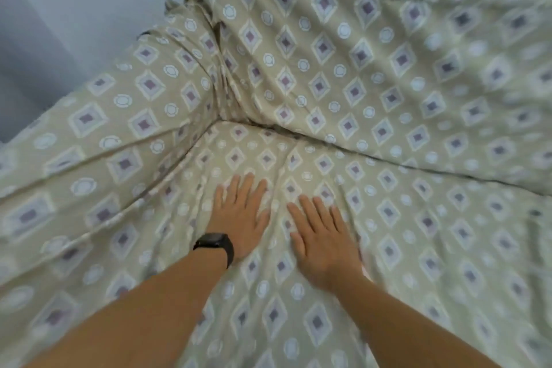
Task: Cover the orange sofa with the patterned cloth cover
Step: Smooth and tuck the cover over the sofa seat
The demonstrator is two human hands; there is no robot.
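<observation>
Cover: patterned cloth cover, beige w/ purple diamonds & pale circles, lies over seat, backrest & armrest; fills nearly the whole view.
Sofa: no orange shows anywhere; only its shape under the cloth.
Seat: cloth spreads from centre to 6 o'clock, creases fan out from the corner at 12 of my hands.
Armrest: at 9 o'clock, cloth draped over, long folds along its edge.
Backrest: 12 to 3 o'clock, cloth tucked into the crease where it meets the seat.
L hand: my left hand lies flat on the seat cloth, palm down, fingers straight & slightly apart, gripping nothing.
Watch: black watch on my L wrist.
R hand: my right hand, just beside L at its 4 o'clock, also flat on the cloth, fingers straight & spread, nothing held.
Wall: pale grey wall at 10–11 o'clock, blurred.
</observation>
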